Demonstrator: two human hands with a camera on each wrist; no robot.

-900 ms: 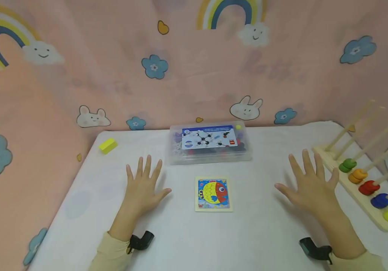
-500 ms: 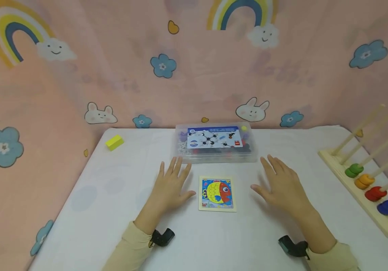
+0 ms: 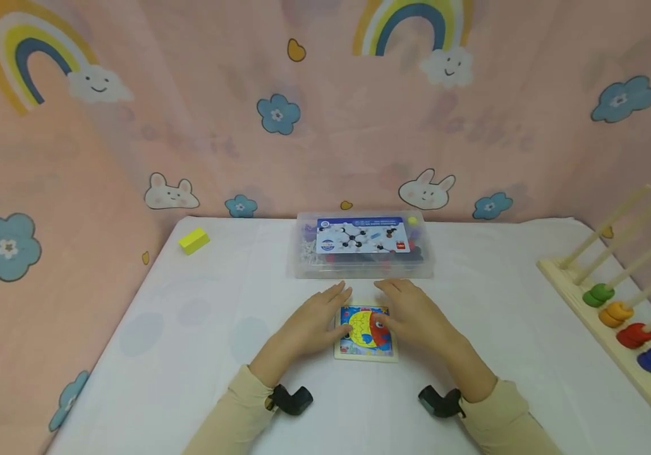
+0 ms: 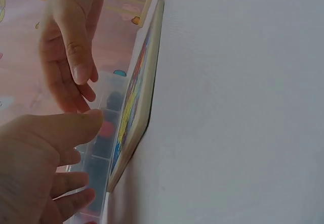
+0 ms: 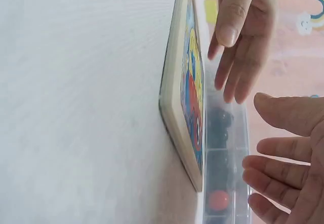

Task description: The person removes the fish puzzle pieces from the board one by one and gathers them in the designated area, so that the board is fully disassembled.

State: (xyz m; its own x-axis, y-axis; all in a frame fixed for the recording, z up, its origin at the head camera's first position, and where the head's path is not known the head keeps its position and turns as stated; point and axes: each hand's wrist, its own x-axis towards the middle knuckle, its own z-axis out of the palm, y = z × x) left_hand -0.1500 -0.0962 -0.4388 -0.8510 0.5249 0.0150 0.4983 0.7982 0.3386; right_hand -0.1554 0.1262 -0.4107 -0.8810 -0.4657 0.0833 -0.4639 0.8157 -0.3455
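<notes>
Lower centre: we saw the left hand (image 3: 314, 321) and right hand (image 3: 418, 316), grasping nothing, above a colourful square wooden fish picture (image 3: 365, 333).

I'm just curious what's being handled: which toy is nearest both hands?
The fish puzzle: it lies between the left hand and right hand, while the clear box sits beyond it, the yellow block far left and the peg rack far right.

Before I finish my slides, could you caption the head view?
Left hand and right hand above the fish board, clear box behind it.
</notes>
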